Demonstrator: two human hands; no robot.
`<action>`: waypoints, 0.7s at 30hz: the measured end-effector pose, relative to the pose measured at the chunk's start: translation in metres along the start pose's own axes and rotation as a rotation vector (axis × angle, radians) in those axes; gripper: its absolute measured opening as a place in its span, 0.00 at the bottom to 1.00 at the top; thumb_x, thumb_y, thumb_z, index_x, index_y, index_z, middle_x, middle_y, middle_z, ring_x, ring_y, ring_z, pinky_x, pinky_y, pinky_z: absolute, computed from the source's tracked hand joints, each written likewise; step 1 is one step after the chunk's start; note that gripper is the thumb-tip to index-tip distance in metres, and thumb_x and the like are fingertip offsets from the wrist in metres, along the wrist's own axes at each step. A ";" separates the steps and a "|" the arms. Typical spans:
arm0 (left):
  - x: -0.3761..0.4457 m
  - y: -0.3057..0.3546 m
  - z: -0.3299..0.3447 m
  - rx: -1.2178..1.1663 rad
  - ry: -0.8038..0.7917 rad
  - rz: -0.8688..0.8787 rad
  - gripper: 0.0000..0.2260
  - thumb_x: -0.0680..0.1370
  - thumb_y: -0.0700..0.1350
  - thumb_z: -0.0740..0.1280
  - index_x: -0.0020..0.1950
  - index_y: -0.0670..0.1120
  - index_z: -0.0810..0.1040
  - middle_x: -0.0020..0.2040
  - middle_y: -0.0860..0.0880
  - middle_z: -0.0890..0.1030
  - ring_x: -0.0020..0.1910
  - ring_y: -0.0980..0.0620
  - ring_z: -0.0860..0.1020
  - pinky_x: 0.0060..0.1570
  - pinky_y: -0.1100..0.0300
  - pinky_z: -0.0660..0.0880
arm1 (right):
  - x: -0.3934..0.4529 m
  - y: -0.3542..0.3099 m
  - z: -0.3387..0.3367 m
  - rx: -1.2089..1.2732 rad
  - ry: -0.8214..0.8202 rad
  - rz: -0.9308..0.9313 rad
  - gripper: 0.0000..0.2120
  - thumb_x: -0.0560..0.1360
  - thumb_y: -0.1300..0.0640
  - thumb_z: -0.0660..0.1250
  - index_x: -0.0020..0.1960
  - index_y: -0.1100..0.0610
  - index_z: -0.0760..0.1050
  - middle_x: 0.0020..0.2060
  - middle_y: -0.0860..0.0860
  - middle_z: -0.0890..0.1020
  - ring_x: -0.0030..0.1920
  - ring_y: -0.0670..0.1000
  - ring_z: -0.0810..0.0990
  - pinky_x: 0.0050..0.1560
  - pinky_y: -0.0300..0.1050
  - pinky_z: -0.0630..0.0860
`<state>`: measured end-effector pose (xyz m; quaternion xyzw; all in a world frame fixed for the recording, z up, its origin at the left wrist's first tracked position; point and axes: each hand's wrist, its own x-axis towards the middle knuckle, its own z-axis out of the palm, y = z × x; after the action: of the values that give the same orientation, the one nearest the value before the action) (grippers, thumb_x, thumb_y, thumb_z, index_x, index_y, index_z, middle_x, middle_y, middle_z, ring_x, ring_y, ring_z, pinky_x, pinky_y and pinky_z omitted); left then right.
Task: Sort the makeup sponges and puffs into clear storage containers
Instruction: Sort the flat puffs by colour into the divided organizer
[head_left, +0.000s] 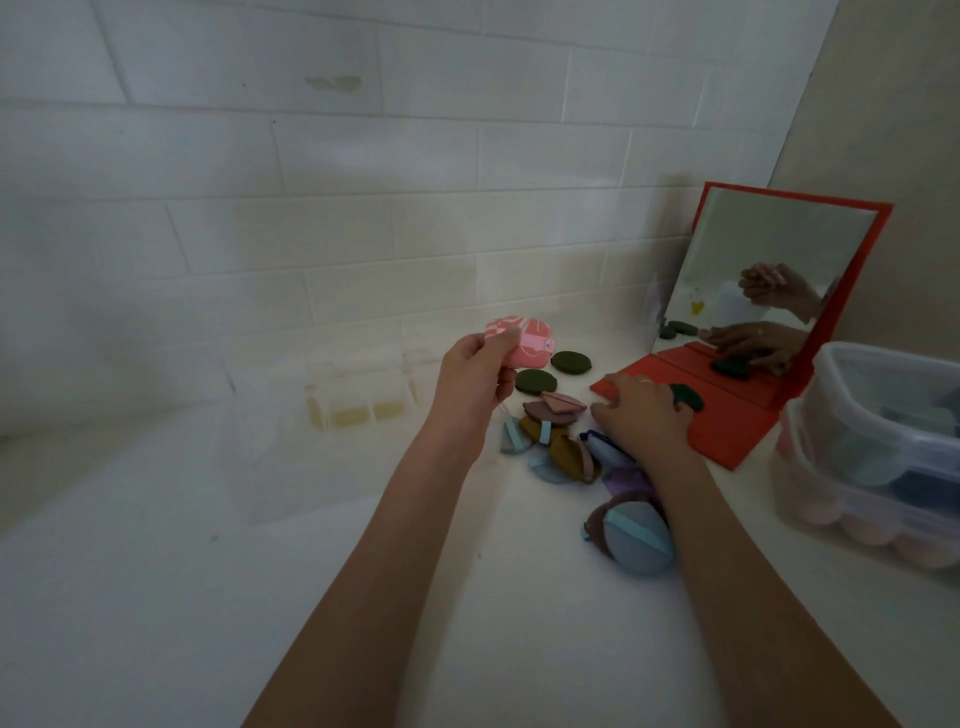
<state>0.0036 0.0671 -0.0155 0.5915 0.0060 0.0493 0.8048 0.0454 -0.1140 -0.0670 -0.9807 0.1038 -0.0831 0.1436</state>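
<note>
The left hand (475, 371) is raised above the white counter (156, 597), fingers and thumb curled round a pink patterned puff (522, 343) with a pink strap. The right hand (641, 415) lies over the near edge of the red mirror stand (727, 415), fingertips on a dark green puff (687, 397); whether it grips or only touches cannot be told. Two more dark green round puffs (536, 382) lie flat between the hands, near the tiled wall. Below them sits a loose pile of puffs (558, 441) in brown, mustard, blue and purple (overlapping too much to count), with one large blue and brown puff (631, 538) nearest the camera. Two clear lidded containers (878, 457) are stacked at the right edge, one clear organiser (358, 392) stands against the wall at left. The counter's broad left and near parts lie bare.
</note>
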 end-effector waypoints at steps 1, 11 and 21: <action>0.000 0.000 0.000 0.000 0.001 -0.001 0.06 0.78 0.43 0.65 0.42 0.43 0.75 0.33 0.48 0.72 0.30 0.55 0.67 0.33 0.63 0.66 | 0.002 -0.001 -0.001 -0.024 -0.022 -0.006 0.20 0.77 0.52 0.61 0.69 0.49 0.69 0.67 0.56 0.69 0.68 0.59 0.64 0.68 0.61 0.60; 0.001 0.000 0.000 -0.015 0.009 -0.015 0.07 0.78 0.43 0.65 0.41 0.43 0.74 0.34 0.47 0.72 0.30 0.55 0.67 0.33 0.64 0.66 | 0.002 -0.009 -0.001 0.272 0.105 -0.193 0.25 0.70 0.75 0.58 0.61 0.56 0.75 0.56 0.56 0.78 0.53 0.51 0.76 0.49 0.40 0.71; 0.001 0.002 0.000 -0.039 0.013 -0.033 0.07 0.78 0.44 0.65 0.42 0.42 0.75 0.33 0.48 0.71 0.30 0.55 0.66 0.33 0.63 0.66 | -0.005 -0.011 0.001 -0.111 0.268 0.011 0.10 0.77 0.64 0.58 0.57 0.56 0.72 0.47 0.56 0.81 0.51 0.57 0.79 0.67 0.55 0.64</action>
<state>0.0042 0.0676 -0.0139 0.5752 0.0200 0.0400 0.8168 0.0423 -0.1027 -0.0655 -0.9666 0.1318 -0.2067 0.0746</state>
